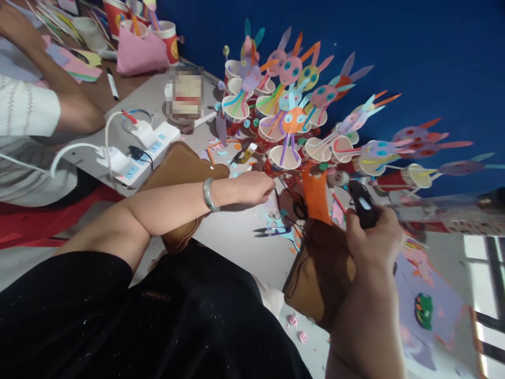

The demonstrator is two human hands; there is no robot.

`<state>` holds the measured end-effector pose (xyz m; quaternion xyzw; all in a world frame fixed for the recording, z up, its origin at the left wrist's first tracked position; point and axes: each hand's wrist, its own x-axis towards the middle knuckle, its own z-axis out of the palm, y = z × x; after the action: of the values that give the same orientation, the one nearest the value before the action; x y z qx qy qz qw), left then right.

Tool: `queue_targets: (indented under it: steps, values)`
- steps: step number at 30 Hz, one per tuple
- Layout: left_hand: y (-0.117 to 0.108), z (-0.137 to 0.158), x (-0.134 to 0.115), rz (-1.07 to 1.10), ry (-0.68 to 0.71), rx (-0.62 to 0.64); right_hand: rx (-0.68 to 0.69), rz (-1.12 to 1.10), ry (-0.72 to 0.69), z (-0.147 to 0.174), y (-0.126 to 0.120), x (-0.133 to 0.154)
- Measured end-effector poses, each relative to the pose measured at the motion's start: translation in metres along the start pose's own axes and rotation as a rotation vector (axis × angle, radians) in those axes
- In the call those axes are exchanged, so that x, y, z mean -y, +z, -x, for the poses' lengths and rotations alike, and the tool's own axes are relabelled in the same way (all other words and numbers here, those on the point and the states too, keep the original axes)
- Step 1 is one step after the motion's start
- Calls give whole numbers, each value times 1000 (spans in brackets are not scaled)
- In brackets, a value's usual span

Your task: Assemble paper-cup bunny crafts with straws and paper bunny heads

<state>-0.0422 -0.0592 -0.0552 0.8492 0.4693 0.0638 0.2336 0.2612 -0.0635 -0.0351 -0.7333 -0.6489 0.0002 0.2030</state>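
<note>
My left hand [256,188] is closed, its fingers curled down in front of the paper cups; whatever they hold is hidden. A bangle circles that wrist. On the right, my right hand [376,231] grips a black handheld device [363,204] with a pale label; its exact kind does not show. Between the hands lie thread snips [272,231] and a strip of orange paper [317,197]. Just beyond my left hand is a small yellow-labelled bottle [248,152]. Behind stand several paper cups [284,158] bearing paper animal heads, one an orange head [294,120].
A white power strip [152,155] with plugged cables lies at left. Brown padded pieces [181,166] rest by both arms. Another person's arm [67,100] reaches in at upper left, near a marker [112,84] and a pink pouch [141,51]. A blue wall [414,63] rises behind.
</note>
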Motion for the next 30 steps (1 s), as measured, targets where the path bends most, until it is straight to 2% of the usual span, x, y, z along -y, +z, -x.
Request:
queue_targets:
  steps: [6, 10, 12, 16, 20, 23, 26, 30]
  values:
    - [-5, 2, -5, 13, 16, 27, -8, -291, 104, 4, 9, 2]
    - [-7, 2, -7, 27, 5, 41, 130, -596, 194, 14, 14, 17]
    - [-6, 2, -7, 32, 25, 32, 148, -647, 206, 18, 16, 22]
    - [-4, -1, -5, 33, 57, 23, 147, -537, 141, 13, 20, 17]
    - [-3, -2, -4, 21, 58, 15, 252, -325, 100, 2, 22, 9]
    - [-4, -1, -3, 32, 30, -8, 284, -341, 8, 7, 23, 13]
    - [-5, -2, -2, 132, 47, -31, 232, -357, -108, 23, 24, 22]
    - [-3, -4, -4, 440, 155, -1, 88, -307, -161, 41, 26, 36]
